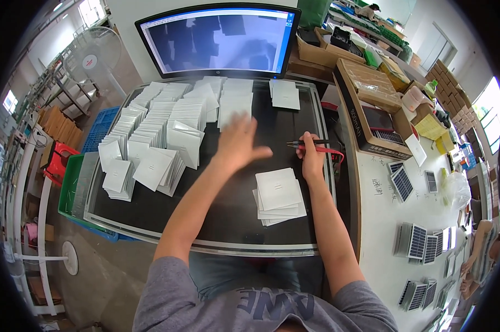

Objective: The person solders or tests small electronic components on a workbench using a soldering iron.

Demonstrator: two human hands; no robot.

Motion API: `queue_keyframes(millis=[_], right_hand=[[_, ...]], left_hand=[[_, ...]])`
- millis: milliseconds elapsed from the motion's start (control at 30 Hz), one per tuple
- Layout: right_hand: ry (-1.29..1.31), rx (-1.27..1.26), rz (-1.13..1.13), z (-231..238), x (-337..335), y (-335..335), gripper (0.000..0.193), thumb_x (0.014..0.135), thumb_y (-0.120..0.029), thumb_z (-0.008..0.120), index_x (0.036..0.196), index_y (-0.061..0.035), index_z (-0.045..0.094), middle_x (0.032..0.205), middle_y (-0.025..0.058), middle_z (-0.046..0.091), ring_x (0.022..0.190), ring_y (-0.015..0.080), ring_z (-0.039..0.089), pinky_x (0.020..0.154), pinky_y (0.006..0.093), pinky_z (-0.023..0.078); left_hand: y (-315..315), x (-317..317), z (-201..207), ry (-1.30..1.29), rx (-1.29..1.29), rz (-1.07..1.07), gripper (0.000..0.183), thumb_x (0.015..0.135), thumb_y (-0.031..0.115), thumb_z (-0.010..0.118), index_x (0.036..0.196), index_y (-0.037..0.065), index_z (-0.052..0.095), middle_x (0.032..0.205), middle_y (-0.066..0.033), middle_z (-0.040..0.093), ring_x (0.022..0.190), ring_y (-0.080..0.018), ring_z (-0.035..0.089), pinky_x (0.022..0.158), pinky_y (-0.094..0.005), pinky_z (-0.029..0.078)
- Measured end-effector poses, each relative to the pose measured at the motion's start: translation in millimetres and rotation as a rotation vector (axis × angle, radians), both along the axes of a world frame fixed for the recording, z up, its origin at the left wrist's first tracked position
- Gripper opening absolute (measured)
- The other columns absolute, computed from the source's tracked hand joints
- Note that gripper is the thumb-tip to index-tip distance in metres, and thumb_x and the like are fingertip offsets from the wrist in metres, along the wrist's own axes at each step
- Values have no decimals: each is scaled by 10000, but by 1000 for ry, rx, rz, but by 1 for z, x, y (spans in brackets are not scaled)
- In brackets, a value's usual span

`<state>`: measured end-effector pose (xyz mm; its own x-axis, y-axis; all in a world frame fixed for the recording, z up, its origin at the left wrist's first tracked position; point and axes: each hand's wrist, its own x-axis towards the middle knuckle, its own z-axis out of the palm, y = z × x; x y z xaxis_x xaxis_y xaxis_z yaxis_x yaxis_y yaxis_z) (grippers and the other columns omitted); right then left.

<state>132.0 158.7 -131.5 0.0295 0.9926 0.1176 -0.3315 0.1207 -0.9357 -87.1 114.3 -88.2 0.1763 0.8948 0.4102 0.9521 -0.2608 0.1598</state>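
Note:
My left hand (238, 143), blurred by motion, reaches over the black tabletop (222, 193) with its fingers spread and nothing visible in them. Its fingertips overlap the near end of a row of white square panels (236, 102). A pair of red and black test probes (311, 147) is gripped in my right hand (313, 160), their tips pointing left. Close to my right forearm lies a loose pile of white panels (277, 191), the top one showing two small marks. More panels (150, 122) lean in dense rows to the left, and a small stack (285, 95) sits at the far right.
A monitor (219, 41) stands behind the tabletop, showing a dark bluish picture. To the right, a white table (380, 221) carries a cardboard box (372, 105) and several dark solar panels (410, 242). A green bin (70, 185) and a fan (89, 61) are at left.

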Motion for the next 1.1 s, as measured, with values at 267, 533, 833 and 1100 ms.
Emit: queue_keyframes(millis=[267,533,833,1100], right_hand=[[-158,21,-6,-2,7,-4,261,943,-265,615,813,-39,604,667,3,560,551,63,505,486,207,370],[-418,138,34,-9,-8,-4,260,931,-250,649,813,-20,611,663,-23,557,582,44,464,533,212,371],[-574,176,45,-8,-21,-5,262,910,-262,682,874,-10,619,686,-7,583,611,54,490,553,211,384],[-616,178,44,-8,-13,-6,213,908,-218,685,878,-14,632,726,-6,597,667,56,507,602,207,405]], left_hand=[[3,34,-2,98,-386,31,699,743,449,759,1253,9,569,1166,-178,536,1163,-361,498,948,-488,443],[0,28,-12,-129,-308,-229,583,646,244,841,1145,26,631,1169,-136,522,1119,-329,490,937,-413,447],[3,16,-26,-139,-292,-218,588,615,264,852,1104,27,629,1192,-114,555,1152,-295,493,933,-418,437],[4,28,-26,-140,-282,-189,581,599,190,853,1106,12,632,1147,-95,559,1125,-270,505,937,-394,443]])
